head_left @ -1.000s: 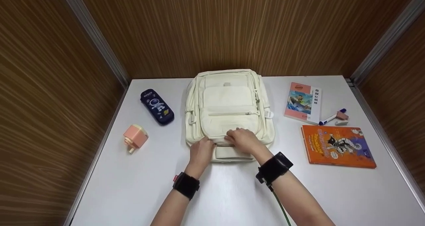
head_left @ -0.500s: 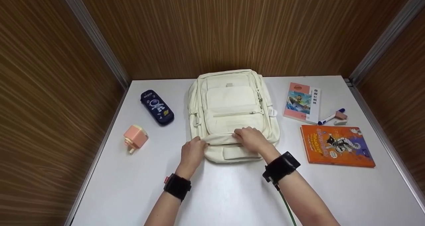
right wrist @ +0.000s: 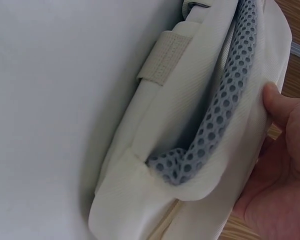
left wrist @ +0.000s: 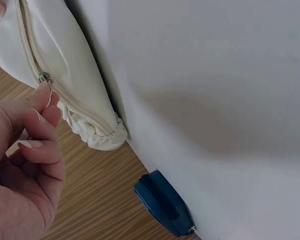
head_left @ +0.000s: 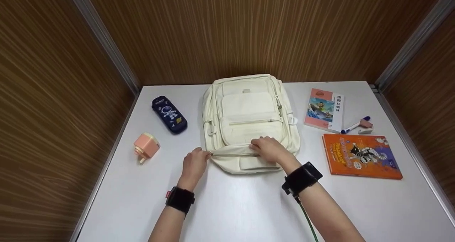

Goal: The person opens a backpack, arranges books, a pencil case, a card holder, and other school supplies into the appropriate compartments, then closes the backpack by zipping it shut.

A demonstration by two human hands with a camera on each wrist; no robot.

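Observation:
A cream backpack [head_left: 249, 105] lies front side up on the white table, its near end toward me. My left hand [head_left: 193, 165] is at its near left corner. In the left wrist view, thumb and finger pinch a metal zipper pull [left wrist: 46, 79] on the zipper along that end. My right hand [head_left: 270, 149] holds the cream fabric just above the zipper line, right of centre. The right wrist view has the thumb pressed on the cloth, with grey mesh padding [right wrist: 225, 100] beside it. Some fingertips are hidden behind the fabric.
On the left lie a navy astronaut pencil case [head_left: 170, 114] and a pink pencil sharpener [head_left: 146, 146]. To the right are a pink-and-white book [head_left: 324, 109], a blue-and-white marker [head_left: 352, 127], a small pink block [head_left: 366, 124] and an orange book [head_left: 360, 156]. Wood-grain panels [head_left: 227, 32] enclose the table.
My left hand has drawn the zipper pull leftward along the near end to the corner. The backpack and right hand shifted slightly right, mostly in the first half second.

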